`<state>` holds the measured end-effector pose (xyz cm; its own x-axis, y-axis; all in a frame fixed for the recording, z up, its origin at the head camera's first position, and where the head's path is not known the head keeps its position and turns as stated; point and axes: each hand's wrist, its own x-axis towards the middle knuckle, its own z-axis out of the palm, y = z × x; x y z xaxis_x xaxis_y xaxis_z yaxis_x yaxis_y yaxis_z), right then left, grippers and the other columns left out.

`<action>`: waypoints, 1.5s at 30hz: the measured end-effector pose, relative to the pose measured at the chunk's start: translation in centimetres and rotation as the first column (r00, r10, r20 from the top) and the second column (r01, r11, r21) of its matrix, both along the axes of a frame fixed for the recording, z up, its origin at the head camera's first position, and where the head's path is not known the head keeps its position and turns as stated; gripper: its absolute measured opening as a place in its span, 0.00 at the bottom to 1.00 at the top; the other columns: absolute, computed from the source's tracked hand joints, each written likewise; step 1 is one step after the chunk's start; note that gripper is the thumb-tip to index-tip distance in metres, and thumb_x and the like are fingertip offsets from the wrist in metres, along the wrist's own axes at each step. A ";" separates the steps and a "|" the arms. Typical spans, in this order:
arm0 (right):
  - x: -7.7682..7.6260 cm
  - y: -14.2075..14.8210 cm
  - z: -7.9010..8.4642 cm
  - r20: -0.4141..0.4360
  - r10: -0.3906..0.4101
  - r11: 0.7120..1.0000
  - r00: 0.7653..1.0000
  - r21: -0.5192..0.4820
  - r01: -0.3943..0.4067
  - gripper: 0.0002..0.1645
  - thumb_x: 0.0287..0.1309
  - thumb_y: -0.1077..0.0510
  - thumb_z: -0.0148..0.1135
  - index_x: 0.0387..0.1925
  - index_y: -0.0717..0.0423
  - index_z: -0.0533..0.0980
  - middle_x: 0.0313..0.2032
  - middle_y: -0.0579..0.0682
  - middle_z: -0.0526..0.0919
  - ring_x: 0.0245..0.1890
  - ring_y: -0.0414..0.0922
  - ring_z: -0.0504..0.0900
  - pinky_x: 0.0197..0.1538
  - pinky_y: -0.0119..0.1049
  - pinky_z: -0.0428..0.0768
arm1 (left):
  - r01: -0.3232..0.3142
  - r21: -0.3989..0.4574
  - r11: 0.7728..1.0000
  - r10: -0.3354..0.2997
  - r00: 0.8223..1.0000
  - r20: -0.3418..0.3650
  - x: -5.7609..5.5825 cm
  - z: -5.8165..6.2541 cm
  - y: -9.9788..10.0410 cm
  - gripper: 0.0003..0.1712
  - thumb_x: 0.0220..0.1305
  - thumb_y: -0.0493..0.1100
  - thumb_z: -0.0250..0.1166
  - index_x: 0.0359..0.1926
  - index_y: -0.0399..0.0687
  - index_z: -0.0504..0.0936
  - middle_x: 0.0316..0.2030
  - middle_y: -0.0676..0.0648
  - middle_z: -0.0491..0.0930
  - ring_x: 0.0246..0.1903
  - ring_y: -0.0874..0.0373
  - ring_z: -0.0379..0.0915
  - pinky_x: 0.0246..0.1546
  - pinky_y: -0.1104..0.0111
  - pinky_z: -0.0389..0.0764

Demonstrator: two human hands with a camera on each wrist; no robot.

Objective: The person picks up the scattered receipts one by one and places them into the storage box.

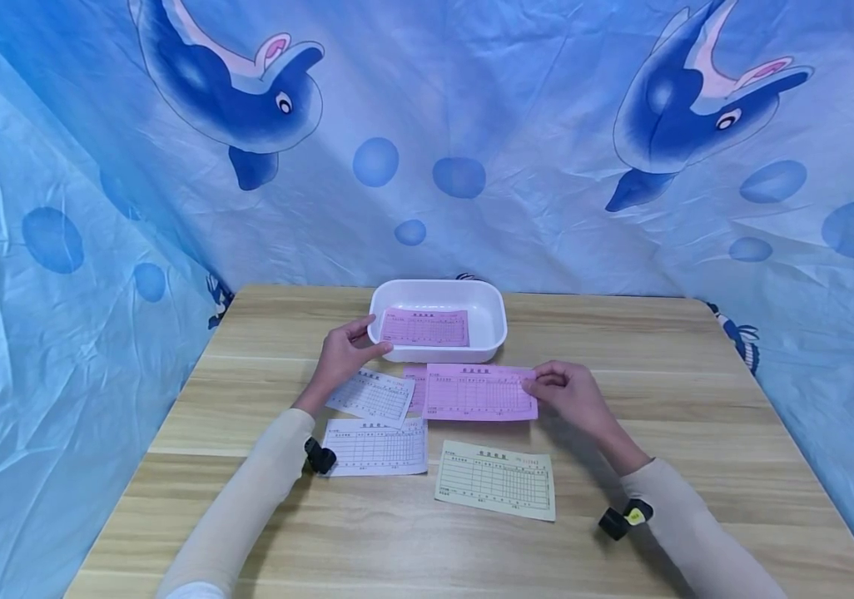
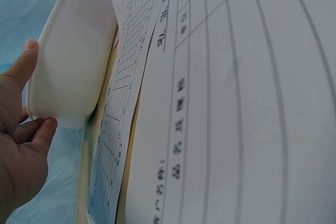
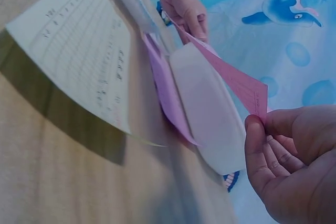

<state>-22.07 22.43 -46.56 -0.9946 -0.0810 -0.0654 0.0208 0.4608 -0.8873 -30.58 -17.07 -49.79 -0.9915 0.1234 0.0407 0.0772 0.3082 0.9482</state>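
Note:
My left hand [image 1: 339, 359] grips the near left corner of a white plastic tub [image 1: 442, 355], with the thumb along its front and the fingers at its left side. One pink receipt slip [image 1: 427, 329] lies inside the tub. A second pink receipt slip [image 1: 481, 393] is pinched at its right edge between the thumb and fingers of my right hand [image 1: 573, 399], lifted in front of the tub. Another pink slip [image 1: 415, 389] shows partly behind it. In the right wrist view the pinched slip [image 3: 239, 85] rises off the table.
Two white receipt slips, an upper one [image 1: 370, 395] and a lower one [image 1: 378, 449], lie by my left wrist. A pale yellow slip [image 1: 497, 481] lies nearer me, its edge curling up. Behind the wooden table [image 1: 622, 333] hangs a blue dolphin-print cloth [image 1: 517, 233].

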 end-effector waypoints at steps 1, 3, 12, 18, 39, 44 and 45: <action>-0.1 0.0 0.2 -0.004 -0.005 1.000 1.000 -0.001 0.005 0.10 0.61 0.59 0.73 0.41 0.60 0.84 0.34 0.51 0.88 0.33 0.42 0.85 0.33 0.29 0.83 | 0.001 0.000 1.000 -0.001 1.000 -0.001 0.0 0.0 0.0 0.47 0.58 0.52 0.78 0.73 0.41 0.69 0.68 0.37 0.73 0.65 0.43 0.74 0.64 0.56 0.78; -0.2 0.1 0.6 -0.017 -0.004 1.000 1.000 -0.003 0.004 0.10 0.62 0.59 0.72 0.41 0.61 0.83 0.34 0.52 0.88 0.33 0.42 0.85 0.33 0.29 0.83 | 0.002 0.001 1.000 -0.002 1.000 -0.004 0.0 0.0 0.0 0.47 0.58 0.52 0.78 0.73 0.41 0.69 0.68 0.37 0.73 0.66 0.42 0.73 0.63 0.56 0.78; -1.2 -0.1 2.0 -0.025 0.009 0.999 1.000 -0.038 -0.010 0.14 0.63 0.56 0.72 0.43 0.63 0.83 0.38 0.56 0.89 0.37 0.43 0.87 0.42 0.41 0.89 | -0.009 0.005 1.000 0.009 1.000 0.004 0.0 -0.1 0.0 0.46 0.57 0.52 0.79 0.72 0.41 0.70 0.68 0.37 0.74 0.65 0.44 0.74 0.62 0.58 0.79; -2.1 -0.6 3.1 -0.057 0.028 0.996 0.998 -0.084 -0.033 0.14 0.63 0.58 0.71 0.44 0.66 0.82 0.39 0.60 0.89 0.36 0.44 0.89 0.44 0.44 0.90 | 0.000 0.021 1.000 0.000 1.000 0.001 -0.1 -0.1 0.0 0.46 0.58 0.51 0.78 0.73 0.40 0.70 0.68 0.36 0.73 0.65 0.42 0.74 0.63 0.56 0.79; -7.9 -2.9 6.2 -0.065 -0.019 0.989 0.998 -0.150 0.009 0.20 0.66 0.56 0.69 0.53 0.64 0.82 0.45 0.61 0.85 0.37 0.41 0.87 0.41 0.31 0.88 | 0.001 0.010 1.000 -0.001 1.000 -0.004 -0.1 0.0 0.0 0.47 0.57 0.52 0.79 0.72 0.41 0.70 0.68 0.39 0.74 0.65 0.44 0.75 0.61 0.59 0.80; -9.8 -3.5 6.2 -0.055 -0.038 0.986 0.998 -0.162 0.028 0.20 0.65 0.57 0.70 0.53 0.65 0.82 0.45 0.60 0.85 0.37 0.40 0.87 0.45 0.34 0.89 | 0.007 0.032 0.999 -0.007 1.000 -0.003 -0.2 0.0 0.1 0.47 0.57 0.50 0.79 0.72 0.40 0.70 0.68 0.36 0.73 0.65 0.42 0.74 0.62 0.56 0.79; -10.1 -3.7 6.2 -0.052 -0.038 0.986 0.998 -0.164 0.029 0.20 0.65 0.57 0.70 0.54 0.65 0.81 0.46 0.60 0.85 0.38 0.40 0.87 0.46 0.35 0.89 | 0.008 0.034 0.999 -0.008 1.000 -0.004 -0.2 0.0 0.1 0.46 0.57 0.50 0.79 0.72 0.40 0.70 0.68 0.36 0.73 0.65 0.42 0.74 0.62 0.55 0.79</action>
<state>-32.20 18.77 -40.32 -0.9986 -0.0530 0.0003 -0.0167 0.3099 -0.9506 -30.81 -17.01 -49.81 -0.9903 0.1299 0.0490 0.0834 0.2753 0.9577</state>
